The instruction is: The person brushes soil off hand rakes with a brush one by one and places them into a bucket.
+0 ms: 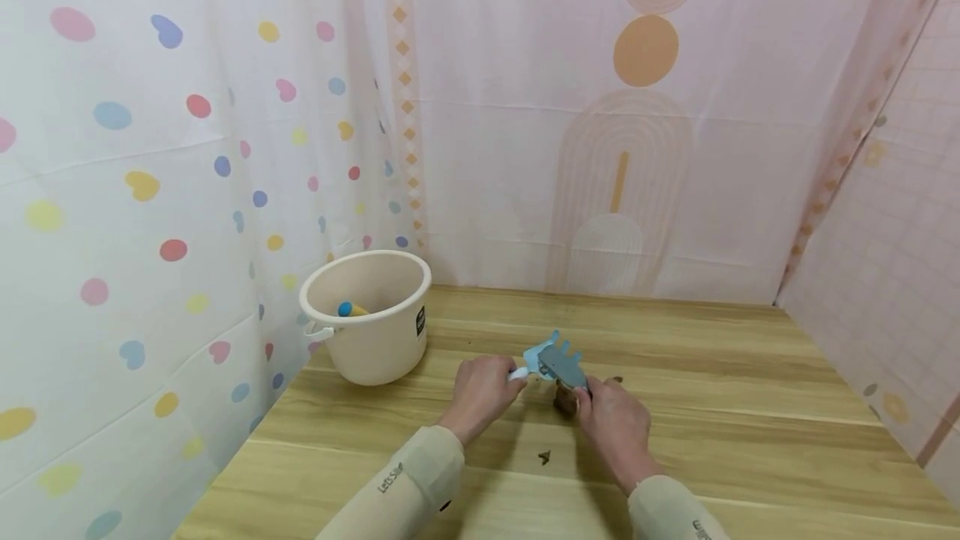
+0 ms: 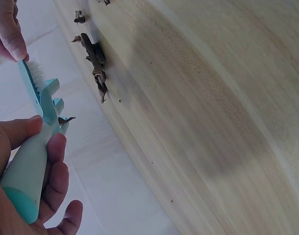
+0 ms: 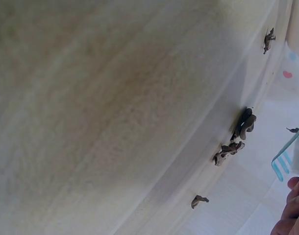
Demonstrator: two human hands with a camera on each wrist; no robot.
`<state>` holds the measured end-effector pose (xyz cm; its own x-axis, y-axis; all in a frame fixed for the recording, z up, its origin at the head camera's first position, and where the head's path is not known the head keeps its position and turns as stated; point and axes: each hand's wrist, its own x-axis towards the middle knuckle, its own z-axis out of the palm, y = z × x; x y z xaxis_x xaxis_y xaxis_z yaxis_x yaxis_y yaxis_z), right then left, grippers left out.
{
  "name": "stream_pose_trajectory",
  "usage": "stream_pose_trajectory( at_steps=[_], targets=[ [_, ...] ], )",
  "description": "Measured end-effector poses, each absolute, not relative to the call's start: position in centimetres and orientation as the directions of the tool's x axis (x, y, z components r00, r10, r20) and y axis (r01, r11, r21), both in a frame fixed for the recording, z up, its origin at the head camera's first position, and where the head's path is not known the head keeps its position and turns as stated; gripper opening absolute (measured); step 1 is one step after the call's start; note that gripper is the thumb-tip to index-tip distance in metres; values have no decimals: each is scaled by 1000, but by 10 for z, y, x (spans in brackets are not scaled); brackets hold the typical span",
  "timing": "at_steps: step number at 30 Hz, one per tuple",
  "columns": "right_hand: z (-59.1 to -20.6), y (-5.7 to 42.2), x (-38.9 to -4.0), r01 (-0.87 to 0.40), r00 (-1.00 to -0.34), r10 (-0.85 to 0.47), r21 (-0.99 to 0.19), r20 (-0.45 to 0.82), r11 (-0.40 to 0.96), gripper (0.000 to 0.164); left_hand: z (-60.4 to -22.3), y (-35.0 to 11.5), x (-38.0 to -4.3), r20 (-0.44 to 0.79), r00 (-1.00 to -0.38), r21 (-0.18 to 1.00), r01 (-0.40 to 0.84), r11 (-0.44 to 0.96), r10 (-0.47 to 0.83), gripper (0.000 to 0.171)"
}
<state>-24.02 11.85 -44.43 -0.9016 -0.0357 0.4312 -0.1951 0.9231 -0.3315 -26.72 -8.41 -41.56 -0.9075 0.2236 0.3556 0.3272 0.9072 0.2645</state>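
My left hand (image 1: 483, 394) grips the pale handle (image 2: 26, 171) of a light blue hand rake (image 1: 535, 358), held above the table. In my right hand (image 1: 618, 423) is a small brush (image 1: 564, 367) with white bristles (image 2: 36, 73). Its bristle side faces the head of the rake, and the two tools overlap; whether they touch is hard to tell. A dark dried scrap (image 2: 66, 120) sticks out at the rake's tines. Below the tools a clump of brown dried leaves (image 1: 564, 401) lies on the wood, partly hidden by the right hand.
A cream bucket (image 1: 378, 348) stands at the table's back left, with a blue-and-yellow object (image 1: 351, 309) inside. Loose dried bits (image 1: 543, 457) lie on the wooden table (image 1: 735, 390). Patterned curtains (image 1: 495, 190) hang along the back and sides.
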Motion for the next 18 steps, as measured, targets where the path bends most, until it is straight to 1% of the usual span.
stream_pose_trajectory(
  at_steps=[5, 10, 13, 16, 18],
  targets=[
    [-443, 120, -242, -176, -915, -31, -328, 403, 928, 23, -415, -83, -267, 368, -903, 267, 329, 906, 220, 26],
    [-445, 128, -245, -168, -915, -13, -350, 404, 922, 19, -416, -84, -265, 368, -902, 259, 335, 906, 228, 27],
    [-446, 131, -246, -210, -897, -27, -371, 441, 904, 18, -415, -83, -264, 350, -909, 264, 329, 907, 228, 28],
    [-447, 127, -244, -287, -880, -80, -390, 469, 875, 16, -413, -82, -265, 337, -915, 273, 322, 906, 224, 27],
    [-448, 123, -243, -316, -876, -102, -401, 472, 860, 14, -412, -81, -265, 331, -917, 282, 322, 904, 224, 27]
  ],
)
